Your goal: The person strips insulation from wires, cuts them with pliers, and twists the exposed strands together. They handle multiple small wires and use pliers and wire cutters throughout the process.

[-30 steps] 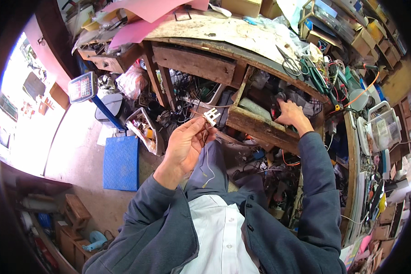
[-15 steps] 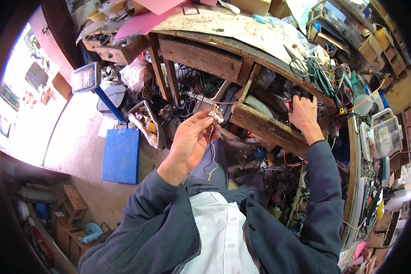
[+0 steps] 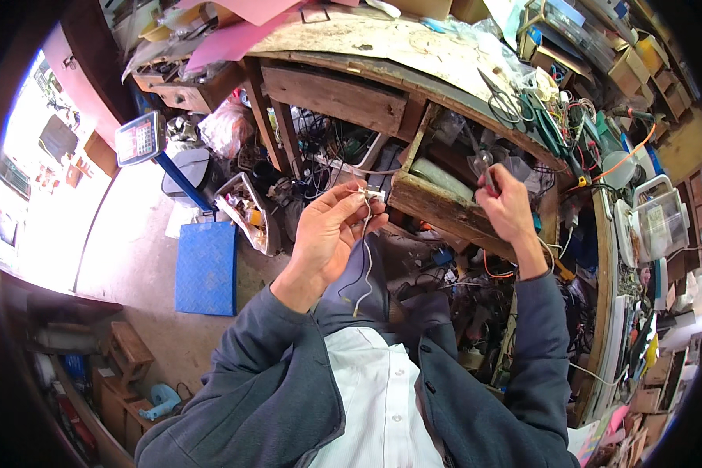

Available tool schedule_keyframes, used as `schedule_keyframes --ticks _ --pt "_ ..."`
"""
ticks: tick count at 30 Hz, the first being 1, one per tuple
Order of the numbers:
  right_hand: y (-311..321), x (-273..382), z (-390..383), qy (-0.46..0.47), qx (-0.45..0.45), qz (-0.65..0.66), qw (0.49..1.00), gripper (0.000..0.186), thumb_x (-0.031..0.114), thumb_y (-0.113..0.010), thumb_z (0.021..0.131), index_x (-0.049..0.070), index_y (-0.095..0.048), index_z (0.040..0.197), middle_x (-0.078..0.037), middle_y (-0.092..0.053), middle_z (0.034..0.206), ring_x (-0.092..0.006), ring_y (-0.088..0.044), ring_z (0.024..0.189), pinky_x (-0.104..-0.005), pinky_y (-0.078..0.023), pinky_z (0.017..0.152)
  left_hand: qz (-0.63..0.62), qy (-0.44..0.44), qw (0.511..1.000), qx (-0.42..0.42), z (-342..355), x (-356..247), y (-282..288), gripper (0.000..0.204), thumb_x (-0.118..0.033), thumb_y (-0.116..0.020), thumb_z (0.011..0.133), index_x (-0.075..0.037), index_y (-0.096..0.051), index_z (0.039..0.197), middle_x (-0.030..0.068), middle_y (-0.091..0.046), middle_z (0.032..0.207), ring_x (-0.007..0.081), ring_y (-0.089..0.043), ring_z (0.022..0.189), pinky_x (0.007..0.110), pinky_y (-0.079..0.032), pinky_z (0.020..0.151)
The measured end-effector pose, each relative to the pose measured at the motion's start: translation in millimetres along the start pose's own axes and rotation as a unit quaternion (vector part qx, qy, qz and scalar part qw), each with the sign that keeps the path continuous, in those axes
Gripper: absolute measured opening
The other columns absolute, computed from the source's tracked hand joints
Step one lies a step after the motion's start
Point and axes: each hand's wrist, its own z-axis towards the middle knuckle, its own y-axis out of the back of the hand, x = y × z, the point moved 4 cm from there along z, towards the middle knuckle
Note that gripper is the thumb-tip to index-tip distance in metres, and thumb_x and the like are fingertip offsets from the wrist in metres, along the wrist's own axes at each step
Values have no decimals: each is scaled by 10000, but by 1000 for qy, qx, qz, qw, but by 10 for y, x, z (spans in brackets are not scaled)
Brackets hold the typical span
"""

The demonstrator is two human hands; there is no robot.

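My left hand (image 3: 326, 230) is closed in a pinch around a small white electrical part (image 3: 373, 195) with metal bits on it. From it hang a dark and a white wire (image 3: 366, 274), their loose ends over my lap. My right hand (image 3: 508, 207) is closed on a small red-handled tool (image 3: 487, 189), its grey metal end pointing away from me above the open wooden drawer (image 3: 437, 204). The fingers hide most of the handle, so its exact kind is unclear.
A cluttered wooden bench (image 3: 343, 47) stands ahead, with scissors (image 3: 501, 101) near its edge. Tangled cables lie below the drawer. At left are a blue platform scale (image 3: 205, 269) and a bin of scraps (image 3: 249, 218). A plastic box (image 3: 663, 234) is at right.
My right hand has drawn back from the drawer and moved slightly left, lifting the red-handled tool. My left hand still holds the white part, which has turned a little.
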Motion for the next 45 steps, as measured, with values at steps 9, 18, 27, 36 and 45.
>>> schedule_keyframes --ticks 9,18,27,36,45 --pt "-345 334 -585 -37 130 68 988 288 133 -658 765 -38 -598 988 -220 -631 804 -355 -644 762 -390 -507 729 25 -2 1000 -7 56 26 -43 198 -71 -576 1008 19 -623 1177 142 -693 1004 256 -710 908 394 -625 818" --pt "-423 524 -720 7 185 34 982 325 156 -663 753 -30 -616 1016 -242 -636 841 -431 -625 814 -437 -502 747 36 7 999 -13 96 41 11 197 -82 -603 999 14 -644 1167 135 -702 1010 247 -712 896 384 -634 792" --pt "-475 558 -740 35 188 60 980 347 125 -672 735 -36 -594 1032 -198 -588 792 -356 -570 714 -385 -476 688 75 -15 997 -12 124 67 75 211 -60 -628 982 27 -666 1170 115 -707 1014 211 -706 878 391 -638 787" --pt "-486 575 -752 53 183 7 982 328 173 -683 735 -23 -584 979 -252 -637 875 -456 -617 857 -489 -493 756 149 -45 988 -12 115 76 68 207 -32 -637 970 39 -676 1160 124 -713 1037 202 -713 897 382 -643 787" --pt "-495 581 -789 59 171 -18 983 326 192 -684 734 -18 -542 937 -252 -627 873 -468 -603 858 -514 -478 747 205 -67 976 -13 79 64 36 205 -46 -658 960 37 -694 1143 121 -729 1013 189 -717 874 364 -641 764"
